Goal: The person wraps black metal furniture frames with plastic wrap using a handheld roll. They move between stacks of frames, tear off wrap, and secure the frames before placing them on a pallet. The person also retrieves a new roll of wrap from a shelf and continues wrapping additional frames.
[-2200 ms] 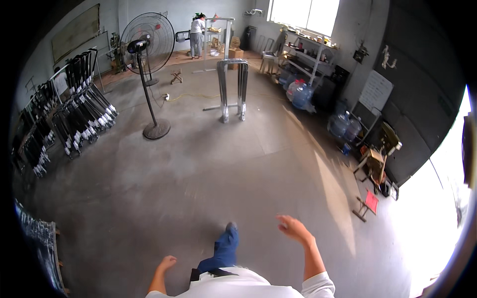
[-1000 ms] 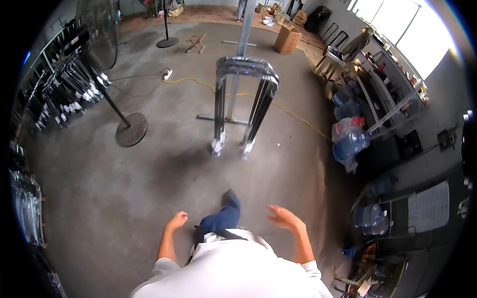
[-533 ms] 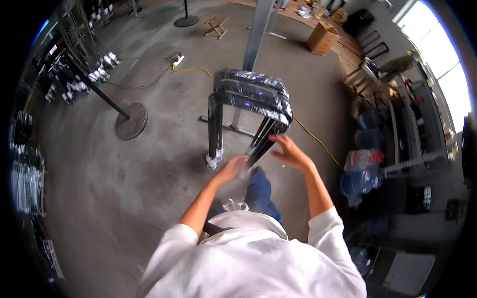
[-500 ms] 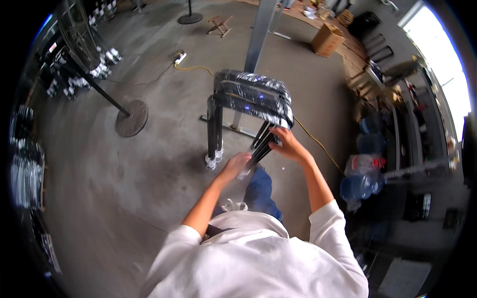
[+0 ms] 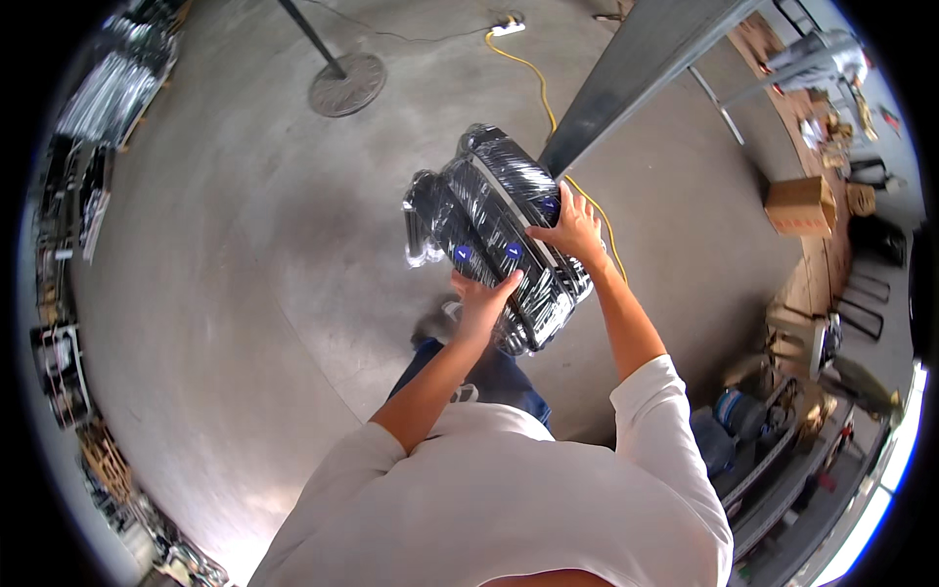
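In front of my legs stand several black tubular frames (image 5: 479,210) side by side, wrapped in shiny clear film and marked with small round blue stickers. My left hand (image 5: 482,301) grips the near left side of the bundle, its thumb on the film and its other fingers partly hidden. On the right side my right hand (image 5: 573,233) holds the outer frame, thumb across the top and fingers over the far edge. The lower legs of the frames are mostly hidden under the wrapped tops; some film-covered ends show at left.
A grey metal post (image 5: 650,83) rises right behind the frames. A yellow cable (image 5: 536,73) runs past it from a white power strip (image 5: 509,29). A round stand base (image 5: 347,86) is at far left, a cardboard box (image 5: 800,207) at right, blue water bottles (image 5: 740,414) nearer.
My view has turned and tilted down. Both hands have shifted from the frames' lower legs to the wrapped tops, and the frames now sit nearer and turned beneath me.
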Available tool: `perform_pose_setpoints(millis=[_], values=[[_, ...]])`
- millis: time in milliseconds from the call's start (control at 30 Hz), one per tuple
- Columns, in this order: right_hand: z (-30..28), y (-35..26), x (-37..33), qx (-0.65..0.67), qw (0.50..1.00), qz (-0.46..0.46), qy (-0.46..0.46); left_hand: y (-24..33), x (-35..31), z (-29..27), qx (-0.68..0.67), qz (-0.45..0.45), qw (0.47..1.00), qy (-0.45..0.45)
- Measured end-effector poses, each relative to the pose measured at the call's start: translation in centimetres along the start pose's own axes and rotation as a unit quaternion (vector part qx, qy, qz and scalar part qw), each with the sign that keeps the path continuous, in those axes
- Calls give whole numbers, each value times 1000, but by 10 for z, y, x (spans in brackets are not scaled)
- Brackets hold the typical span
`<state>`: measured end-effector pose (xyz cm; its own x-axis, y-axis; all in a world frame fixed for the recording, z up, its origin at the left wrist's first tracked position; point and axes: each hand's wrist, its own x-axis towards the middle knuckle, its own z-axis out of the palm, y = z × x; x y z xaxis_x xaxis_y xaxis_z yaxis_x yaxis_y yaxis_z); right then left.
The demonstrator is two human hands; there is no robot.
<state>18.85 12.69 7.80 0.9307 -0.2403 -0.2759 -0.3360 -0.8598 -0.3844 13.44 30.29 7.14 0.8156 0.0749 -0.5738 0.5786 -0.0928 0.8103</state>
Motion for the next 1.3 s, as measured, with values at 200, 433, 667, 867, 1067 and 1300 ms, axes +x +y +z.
perform_pose_setpoints(millis=[200, 433, 667, 867, 1067, 1300], values=[[-6, 18, 11, 50, 998, -28, 5, -24, 21, 16, 86, 93, 986, 111], [-33, 31, 37, 156, 961, -64, -219, -13, 17, -43, -233, -181, 947, -124], [25, 47, 58, 532, 680, 111, -492, -63, 29, -46, -476, -155, 857, -123], [72, 67, 64, 694, 515, 129, -486, -87, 34, -44, -556, -127, 813, -119], [54, 15, 41, 653, 546, 178, -494, -57, 14, -83, -598, -137, 768, -182], [38, -103, -16, 511, 716, 95, -466, -60, -12, -176, -521, -155, 826, -148]])
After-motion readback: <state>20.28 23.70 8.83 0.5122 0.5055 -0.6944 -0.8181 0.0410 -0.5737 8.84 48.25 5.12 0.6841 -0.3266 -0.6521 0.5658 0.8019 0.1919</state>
